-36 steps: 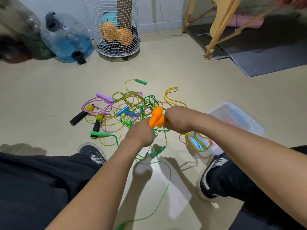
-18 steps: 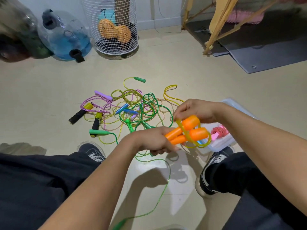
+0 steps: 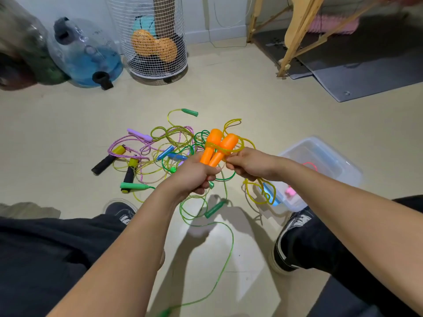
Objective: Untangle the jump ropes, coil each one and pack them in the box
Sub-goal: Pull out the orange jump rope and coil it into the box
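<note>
Two orange handles (image 3: 216, 146) up above the tangled ropes (image 3: 160, 154) on the floor (image 3: 251, 106), clear box (image 3: 320, 165) just right. Left hand (image 3: 194, 177) clenched round both handle bases; right hand (image 3: 249, 164) pinching the yellow cord (image 3: 238, 146) wrapped around them.

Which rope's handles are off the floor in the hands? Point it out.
The orange handles, wrapped in yellow cord: the left hand grips their bases, the right hand pinches the cord. All other handles lie on the floor.
</note>
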